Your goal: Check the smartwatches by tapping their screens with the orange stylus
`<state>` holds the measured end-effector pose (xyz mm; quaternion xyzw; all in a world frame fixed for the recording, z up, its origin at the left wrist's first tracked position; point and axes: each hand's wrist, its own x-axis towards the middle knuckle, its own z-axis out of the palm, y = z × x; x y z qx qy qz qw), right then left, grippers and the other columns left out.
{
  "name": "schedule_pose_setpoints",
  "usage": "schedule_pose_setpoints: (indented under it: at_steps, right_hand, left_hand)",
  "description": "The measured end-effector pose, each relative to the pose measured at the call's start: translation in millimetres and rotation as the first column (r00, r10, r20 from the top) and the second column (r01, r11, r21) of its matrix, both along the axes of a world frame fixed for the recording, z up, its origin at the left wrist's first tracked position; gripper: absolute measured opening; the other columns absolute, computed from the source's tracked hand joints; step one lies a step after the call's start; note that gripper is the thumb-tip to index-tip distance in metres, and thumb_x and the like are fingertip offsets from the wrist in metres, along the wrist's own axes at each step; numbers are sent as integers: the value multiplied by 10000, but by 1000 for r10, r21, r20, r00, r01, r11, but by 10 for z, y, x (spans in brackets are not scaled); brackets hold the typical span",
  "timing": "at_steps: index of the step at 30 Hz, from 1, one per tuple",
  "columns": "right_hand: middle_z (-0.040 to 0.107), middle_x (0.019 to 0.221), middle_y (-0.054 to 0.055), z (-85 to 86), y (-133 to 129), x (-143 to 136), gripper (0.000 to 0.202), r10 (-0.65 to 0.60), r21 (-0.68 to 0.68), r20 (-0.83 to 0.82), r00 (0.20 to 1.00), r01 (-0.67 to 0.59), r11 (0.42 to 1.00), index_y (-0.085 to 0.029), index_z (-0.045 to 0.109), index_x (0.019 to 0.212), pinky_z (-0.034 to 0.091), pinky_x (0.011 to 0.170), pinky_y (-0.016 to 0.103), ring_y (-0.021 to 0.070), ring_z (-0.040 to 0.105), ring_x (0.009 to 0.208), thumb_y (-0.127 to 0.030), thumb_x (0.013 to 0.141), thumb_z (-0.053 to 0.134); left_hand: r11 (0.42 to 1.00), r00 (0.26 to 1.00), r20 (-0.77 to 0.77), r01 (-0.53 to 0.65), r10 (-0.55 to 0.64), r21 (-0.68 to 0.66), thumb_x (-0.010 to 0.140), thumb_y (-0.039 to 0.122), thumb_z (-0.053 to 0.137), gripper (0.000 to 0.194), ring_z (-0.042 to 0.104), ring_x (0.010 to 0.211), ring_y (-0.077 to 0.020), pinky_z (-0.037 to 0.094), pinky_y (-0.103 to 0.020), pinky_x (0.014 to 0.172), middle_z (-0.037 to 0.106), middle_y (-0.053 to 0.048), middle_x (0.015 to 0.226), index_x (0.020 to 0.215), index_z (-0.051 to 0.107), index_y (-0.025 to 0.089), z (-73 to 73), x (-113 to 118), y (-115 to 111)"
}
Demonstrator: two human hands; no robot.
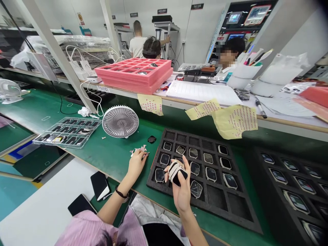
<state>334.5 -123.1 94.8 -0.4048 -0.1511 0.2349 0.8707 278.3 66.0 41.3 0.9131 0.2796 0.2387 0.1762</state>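
Note:
My right hand [182,186] is wrapped round several stacked watch cases [176,172] with pale rims, a dark face on top, above the left part of a black foam tray [217,198]. Watch cases such as this one [210,173] sit in many of the tray's pockets. My left hand [137,164] is on the green bench, its fingers pinched at a small pile of white and pink paper bits [139,149]; a thin dark tip shows at the fingertips, too small to name. A black watch part [151,139] lies just beyond that hand.
A round fan [120,121] stands behind my left hand. Left of it lies a clear tray of dark parts [68,132]. Another foam tray [294,184] is at the right. The shelf [176,100] holds pink foam trays [133,73] and papers. Several people are beyond.

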Motion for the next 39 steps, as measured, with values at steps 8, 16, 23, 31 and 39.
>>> schedule_pose_setpoints:
  at_steps: [8, 16, 23, 31, 39]
  right_hand:
    - [582, 1120, 82, 64, 83, 2, 513, 76, 40, -28, 997, -75, 996, -306, 373, 1363, 494, 565, 329, 201, 621, 783, -387, 884, 537]
    - [587, 1113, 71, 85, 108, 26, 466, 85, 70, -45, 995, -82, 994, -313, 396, 1339, 504, 613, 343, 206, 625, 830, -354, 897, 536]
    - [567, 1180, 66, 15, 113, 19, 514, 24, -55, -70, 997, -28, 998, -303, 405, 1344, 509, 748, 361, 205, 601, 911, -365, 860, 565]
    - [539, 1242, 59, -96, 29, 113, 524, 42, -234, 238, 970, 16, 972, -305, 371, 1379, 432, 946, 397, 216, 550, 1085, -366, 885, 533]
    - [473, 1314, 69, -138, -46, 138, 480, -1, -258, 472, 882, 139, 956, -313, 379, 1376, 386, 992, 438, 237, 518, 1131, -329, 912, 500]
  left_hand:
    - [1000, 986, 162, -23, 22, 1, 897, 280, 527, 196, 636, 867, -215, 500, -301, 762, 689, -59, 931, 886, 716, 226, 214, -88, -3]
    - [893, 934, 344, 73, 95, -444, 842, 336, 575, 219, 650, 701, -176, 510, -257, 598, 730, -69, 868, 854, 716, 168, 555, -96, -244]
    - [586, 888, 454, 332, 70, -739, 752, 357, 684, 244, 580, 507, -120, 462, -213, 460, 709, -51, 693, 831, 729, 131, 919, -55, -825]
    - [469, 936, 329, 347, -123, -812, 738, 360, 683, 252, 506, 461, -78, 401, -186, 427, 661, -36, 652, 760, 693, 110, 1049, -41, -716]
    - [318, 926, 330, 373, -182, -872, 682, 364, 742, 256, 470, 489, -64, 363, -188, 445, 638, -36, 697, 677, 690, 113, 1000, -5, -630]
